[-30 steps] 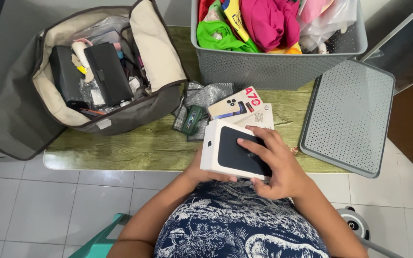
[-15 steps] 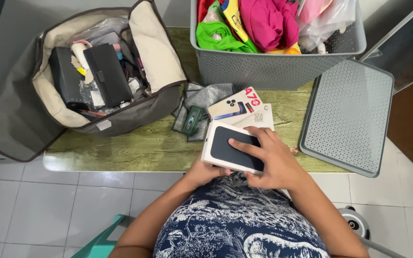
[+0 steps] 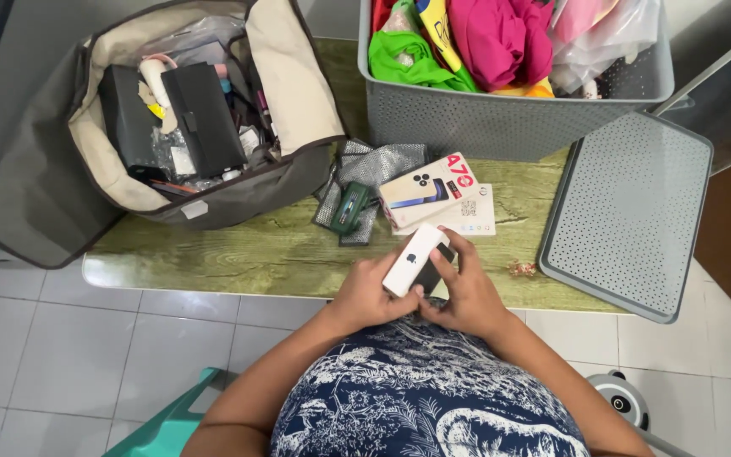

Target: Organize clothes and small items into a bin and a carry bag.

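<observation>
- White box (image 3: 409,261), small and flat with a dark face turned partly down, sits tilted on its edge between both hands, just over the near edge of the green table (image 3: 239,254).
- Left hand (image 3: 367,296) cups the box from below and from the near side; its fingers are curled around the white side, holding it.
- Right hand (image 3: 465,292) is closed on the other side of the box, fingers wrapped over the dark face and the upper corner; the two hands touch each other beneath the box.
- Just beyond the box, flat on the table, lie two phone cartons (image 3: 433,193), one stacked askew on the other, the upper one printed with a phone picture.
- Left of the cartons, also beyond the box, lie silver-grey padded pouches (image 3: 378,161) with a small dark green item (image 3: 351,206) on them.
- Far left of the box an open grey bag (image 3: 35,195) with a cream lining holds black cases and small oddments.
- Beyond the cartons stands a grey perforated basket (image 3: 501,123) full of bright clothes.
- Right of the box the basket's grey lid (image 3: 636,216) lies flat, overhanging the table's end.
- Near the right hand a small crumpled scrap (image 3: 521,269) rests on the table.
</observation>
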